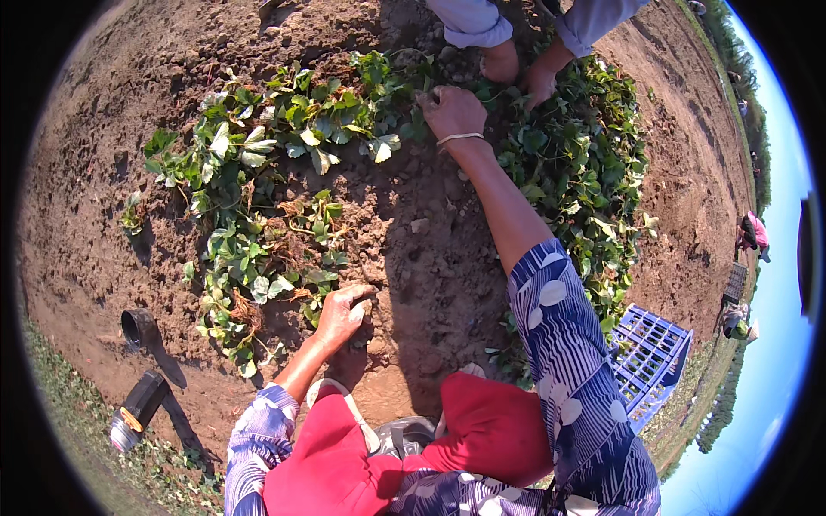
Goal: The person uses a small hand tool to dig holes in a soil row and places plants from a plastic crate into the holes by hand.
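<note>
Just beyond my red trousers [503, 421], my left hand [342, 318] was low in the centre of the frame, over the soil [430, 284]. Its fingers were half curled; whether the tips met, I could not tell, and I saw no plant between them. The left leafy heap [225, 249] lay just beside this hand, to its left and upper left, with its long axis going up the frame. Farther, at upper centre, my right hand [454, 113] was at the right end of the upper green plants [344, 112], which stretched sideways to the left. So for this end, the right hand was clearly the nearer one. Its fingers were bent, but I could not tell if they gripped anything. The right leafy row [576, 181] ran downward on its right. Beyond, at the top, were the light blue sleeves [595, 27] of another person.
</note>
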Tool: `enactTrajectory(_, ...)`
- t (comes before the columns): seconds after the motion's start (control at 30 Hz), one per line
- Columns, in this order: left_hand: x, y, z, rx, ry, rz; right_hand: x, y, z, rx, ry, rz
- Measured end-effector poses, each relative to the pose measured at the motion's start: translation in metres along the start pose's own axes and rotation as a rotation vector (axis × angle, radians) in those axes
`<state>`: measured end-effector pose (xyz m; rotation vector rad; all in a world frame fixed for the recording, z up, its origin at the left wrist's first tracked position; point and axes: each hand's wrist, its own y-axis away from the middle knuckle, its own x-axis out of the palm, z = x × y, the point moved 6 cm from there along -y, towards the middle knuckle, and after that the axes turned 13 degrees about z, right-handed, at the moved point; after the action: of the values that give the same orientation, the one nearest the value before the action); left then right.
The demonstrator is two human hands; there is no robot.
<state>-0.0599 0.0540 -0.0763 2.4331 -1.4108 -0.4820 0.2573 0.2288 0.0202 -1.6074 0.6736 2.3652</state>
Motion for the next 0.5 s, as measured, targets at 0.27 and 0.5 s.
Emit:
enactTrajectory(0.27, -0.002, -0.002, -0.012, 0.011, 0.0, 0.0, 0.041, -0.012, 0.001, -0.041, 0.028, -0.116)
enactTrajectory(0.5, 0.002, -0.004, 0.005, 0.14, -0.069, -0.032, 0.042, 0.004, -0.006, -0.17, 0.034, -0.016)
